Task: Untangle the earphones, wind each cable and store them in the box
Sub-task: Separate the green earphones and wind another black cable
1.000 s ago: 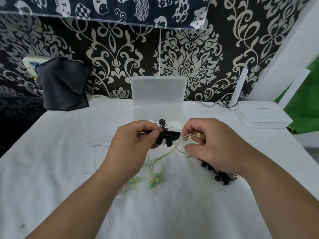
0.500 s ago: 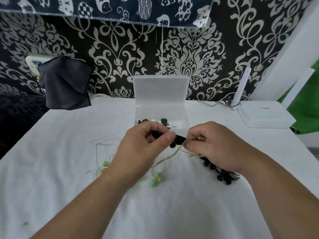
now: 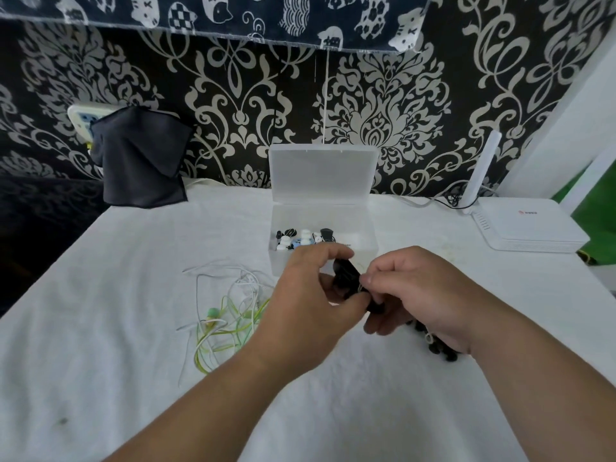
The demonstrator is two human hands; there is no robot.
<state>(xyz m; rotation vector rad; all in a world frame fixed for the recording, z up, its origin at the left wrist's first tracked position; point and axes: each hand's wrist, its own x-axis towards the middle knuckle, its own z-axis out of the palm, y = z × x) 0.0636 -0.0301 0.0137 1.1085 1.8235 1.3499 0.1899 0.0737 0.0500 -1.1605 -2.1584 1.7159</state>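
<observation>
My left hand point(image 3: 308, 295) grips a black earphone piece point(image 3: 345, 276) in front of the box. My right hand point(image 3: 420, 291) pinches a thin pale cable right beside that piece. More black earphone parts point(image 3: 440, 351) lie on the cloth under my right wrist. A tangle of green and white earphone cables point(image 3: 226, 315) with a green earbud lies left of my left hand. The clear plastic box point(image 3: 323, 215) stands open behind my hands, lid upright, with small black and white ear tips inside.
A white cloth covers the table point(image 3: 133, 378). A white router point(image 3: 526, 225) with its antenna and cables sits at the back right. A dark cloth point(image 3: 140, 158) hangs at the back left against the patterned wall.
Both hands have drawn close together around the black piece. The green and white cable tangle now lies in the open to the left of my left hand.
</observation>
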